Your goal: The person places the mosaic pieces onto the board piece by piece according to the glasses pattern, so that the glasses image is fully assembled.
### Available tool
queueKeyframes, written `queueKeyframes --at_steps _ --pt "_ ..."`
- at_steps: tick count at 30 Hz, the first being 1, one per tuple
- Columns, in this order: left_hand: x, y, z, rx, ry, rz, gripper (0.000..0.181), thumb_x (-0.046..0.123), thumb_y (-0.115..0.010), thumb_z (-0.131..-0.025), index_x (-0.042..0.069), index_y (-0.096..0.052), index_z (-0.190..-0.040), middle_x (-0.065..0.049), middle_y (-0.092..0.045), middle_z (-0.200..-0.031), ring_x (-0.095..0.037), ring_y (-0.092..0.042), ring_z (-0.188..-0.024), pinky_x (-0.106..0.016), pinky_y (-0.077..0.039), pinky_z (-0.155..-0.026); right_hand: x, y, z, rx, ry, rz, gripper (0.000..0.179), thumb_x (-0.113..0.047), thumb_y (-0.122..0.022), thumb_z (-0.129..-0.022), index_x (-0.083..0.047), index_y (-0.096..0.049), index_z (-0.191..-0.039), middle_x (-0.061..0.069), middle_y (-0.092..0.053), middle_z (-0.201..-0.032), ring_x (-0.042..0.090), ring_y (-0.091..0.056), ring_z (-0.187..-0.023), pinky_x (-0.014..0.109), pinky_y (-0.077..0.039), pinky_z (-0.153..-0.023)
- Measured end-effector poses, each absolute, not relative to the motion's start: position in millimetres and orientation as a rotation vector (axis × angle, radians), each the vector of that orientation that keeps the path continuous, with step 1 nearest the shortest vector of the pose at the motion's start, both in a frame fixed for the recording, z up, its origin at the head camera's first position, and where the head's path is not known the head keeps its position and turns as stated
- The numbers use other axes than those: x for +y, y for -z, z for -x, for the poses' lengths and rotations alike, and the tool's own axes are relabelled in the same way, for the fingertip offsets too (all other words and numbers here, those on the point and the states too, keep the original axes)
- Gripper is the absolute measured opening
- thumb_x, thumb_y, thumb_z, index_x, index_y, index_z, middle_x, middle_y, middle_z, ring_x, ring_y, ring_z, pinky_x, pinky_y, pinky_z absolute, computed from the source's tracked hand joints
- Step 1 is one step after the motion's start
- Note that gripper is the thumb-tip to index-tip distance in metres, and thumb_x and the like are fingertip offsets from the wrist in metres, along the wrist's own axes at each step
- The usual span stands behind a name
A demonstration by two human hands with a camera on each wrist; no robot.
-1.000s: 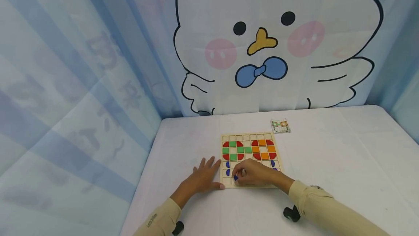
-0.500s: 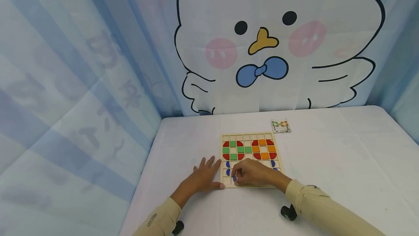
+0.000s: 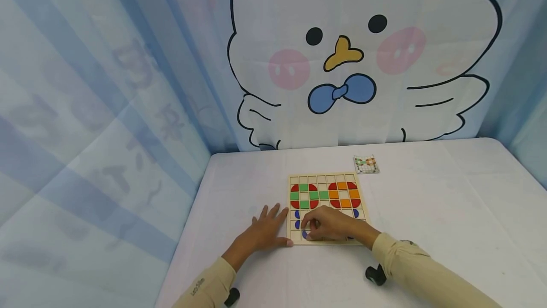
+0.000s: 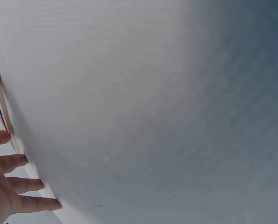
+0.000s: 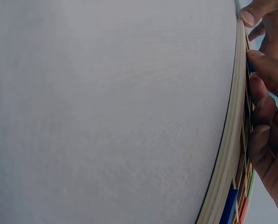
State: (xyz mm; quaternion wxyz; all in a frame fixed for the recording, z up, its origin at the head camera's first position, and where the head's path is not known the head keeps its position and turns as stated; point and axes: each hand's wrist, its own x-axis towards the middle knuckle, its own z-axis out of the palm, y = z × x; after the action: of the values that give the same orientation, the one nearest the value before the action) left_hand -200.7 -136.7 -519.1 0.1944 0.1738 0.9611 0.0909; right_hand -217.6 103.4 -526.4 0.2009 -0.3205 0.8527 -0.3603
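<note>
A wooden grid board (image 3: 292,239) lies on the table with coloured tiles in its cells. My right hand (image 3: 329,224) is over its lower part, thumb and fingertips at a blue half-round tile (image 3: 305,235) in the bottom row, second column. In the right wrist view the thumb and a finger meet at this blue tile (image 5: 251,68), low in the grid. My left hand (image 3: 268,229) rests spread at the board's left side, thumb at the lower left corner. In the left wrist view its fingers (image 4: 27,185) lie straight and apart. The right hand hides several lower cells.
Red, green and orange tiles (image 3: 342,186) form two rings on the upper board. Blue half-round tiles (image 3: 297,224) sit along its left and right sides. A small pattern card (image 3: 366,164) lies behind the board's right corner. Curtains (image 3: 337,127) stand behind the white table (image 3: 448,194).
The blue tile at my right fingertips has shifted slightly left and down, and now lies flatter in the cell. My right hand has moved a little left. The left hand stays put.
</note>
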Motion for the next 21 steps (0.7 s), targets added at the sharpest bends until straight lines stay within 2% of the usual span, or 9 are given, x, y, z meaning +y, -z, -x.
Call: queueKeyframes --at_steps 21 --pt "-134.6 520.2 201.8 2.696 -0.230 -0.476 0.097 0.063 -0.073 -0.080 0.025 -0.031 -0.159 -0.010 -0.025 -0.167 -0.045 -0.021 -0.152 -0.072 -0.031 -0.109 101.8 522.6 217.4 2.426 0.904 0.888 0.017 -0.031 -0.081 -0.086 -0.026 -0.077 -0.101 -0.014 -0.062 -0.073 0.003 -0.056 -0.070 0.020 -0.049 -0.067"
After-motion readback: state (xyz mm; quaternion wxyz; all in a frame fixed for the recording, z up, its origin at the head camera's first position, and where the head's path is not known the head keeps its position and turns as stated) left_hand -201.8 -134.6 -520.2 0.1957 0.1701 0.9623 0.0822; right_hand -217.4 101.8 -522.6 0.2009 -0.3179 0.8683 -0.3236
